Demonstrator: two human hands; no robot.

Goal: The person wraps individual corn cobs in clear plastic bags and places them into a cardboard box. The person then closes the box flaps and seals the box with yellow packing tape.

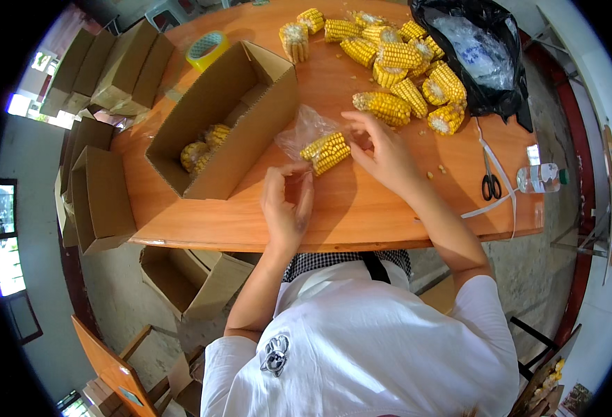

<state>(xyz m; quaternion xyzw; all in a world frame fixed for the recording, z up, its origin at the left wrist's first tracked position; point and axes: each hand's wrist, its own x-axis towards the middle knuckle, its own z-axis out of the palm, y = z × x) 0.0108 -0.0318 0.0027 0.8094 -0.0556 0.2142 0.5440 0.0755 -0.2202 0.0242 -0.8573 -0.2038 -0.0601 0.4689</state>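
A piece of corn cob (325, 152) lies on the table in or against a clear plastic bag (306, 127). My left hand (287, 200) is at its lower left, thumb and forefinger pinching what looks like the bag's thin film. My right hand (376, 148) is just right of the cob, fingers curved and apart; no grip on anything shows. To the left stands an open cardboard box (254, 138) with a few bagged corn pieces (201, 148) at its near end. Beyond my right hand lies a pile of cut corn cobs (394, 57), beside a black plastic bag (517, 68) holding clear bags (473, 52).
A roll of tape (207, 50) is behind the box. Scissors (490, 182), a white strap (499, 164) and a plastic bottle (540, 178) lie at the right. More cardboard boxes (102, 193) stand at the left; another open box (196, 281) is below the table edge.
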